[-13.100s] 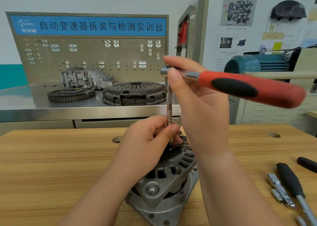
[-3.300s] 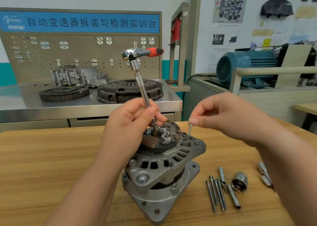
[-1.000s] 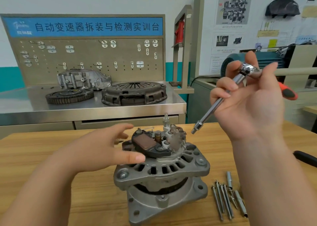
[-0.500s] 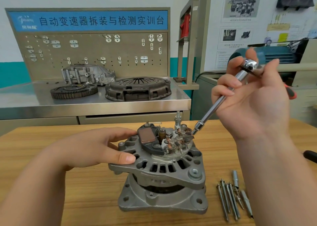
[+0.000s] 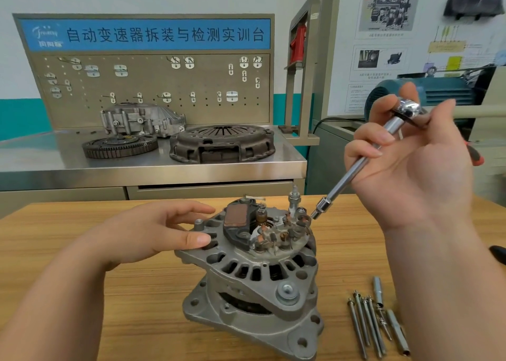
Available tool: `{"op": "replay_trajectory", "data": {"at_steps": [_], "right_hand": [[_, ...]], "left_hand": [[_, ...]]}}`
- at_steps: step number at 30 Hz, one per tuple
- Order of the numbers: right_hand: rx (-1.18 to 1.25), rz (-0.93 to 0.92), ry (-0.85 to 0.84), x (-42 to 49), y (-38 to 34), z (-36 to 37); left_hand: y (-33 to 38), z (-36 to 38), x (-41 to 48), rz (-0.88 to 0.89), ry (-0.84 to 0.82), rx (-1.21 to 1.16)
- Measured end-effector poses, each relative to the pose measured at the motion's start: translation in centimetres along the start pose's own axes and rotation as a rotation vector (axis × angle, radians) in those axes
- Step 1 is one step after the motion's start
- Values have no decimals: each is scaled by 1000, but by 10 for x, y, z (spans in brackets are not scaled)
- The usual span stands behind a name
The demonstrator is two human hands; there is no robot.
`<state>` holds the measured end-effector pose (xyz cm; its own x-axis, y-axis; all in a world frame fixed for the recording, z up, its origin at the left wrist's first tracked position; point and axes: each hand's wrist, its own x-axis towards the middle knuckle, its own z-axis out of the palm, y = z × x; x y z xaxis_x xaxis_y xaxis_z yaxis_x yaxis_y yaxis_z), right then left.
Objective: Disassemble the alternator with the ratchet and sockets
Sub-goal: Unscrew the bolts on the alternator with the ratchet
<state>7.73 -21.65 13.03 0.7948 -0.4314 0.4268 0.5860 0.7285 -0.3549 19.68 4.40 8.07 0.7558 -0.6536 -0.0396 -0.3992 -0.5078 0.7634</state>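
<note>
On the bench [image 5: 82,264], the straight-fingered left hand [image 5: 153,232] steadies the alternator [image 5: 254,267] so the right hand [image 5: 419,166], gripping the ratchet [image 5: 408,108], can seat its socket [image 5: 320,210].

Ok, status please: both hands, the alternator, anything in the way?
Left hand open, steadying alternator housing. Right hand grips ratchet, socket tip beside terminal stud, seating unclear. Nothing blocking; loose through bolts lie right of it.
</note>
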Motion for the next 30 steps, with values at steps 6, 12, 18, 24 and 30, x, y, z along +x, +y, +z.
{"op": "replay_trajectory", "data": {"at_steps": [6,12,18,24,30], "right_hand": [[-22,-34,19,1,-3,-1],[-85,-63,10,0,6,2],[-173,-104,-66,-6,16,5],[-214,-140,-110,-8,20,7],[-230,-142,-117,-9,23,7]], "left_hand": [[20,4,-4,82,302,116],[63,41,-15,332,340,218],[70,67,-11,386,220,309],[66,64,-7,368,194,300],[62,60,-5,387,152,314]]}}
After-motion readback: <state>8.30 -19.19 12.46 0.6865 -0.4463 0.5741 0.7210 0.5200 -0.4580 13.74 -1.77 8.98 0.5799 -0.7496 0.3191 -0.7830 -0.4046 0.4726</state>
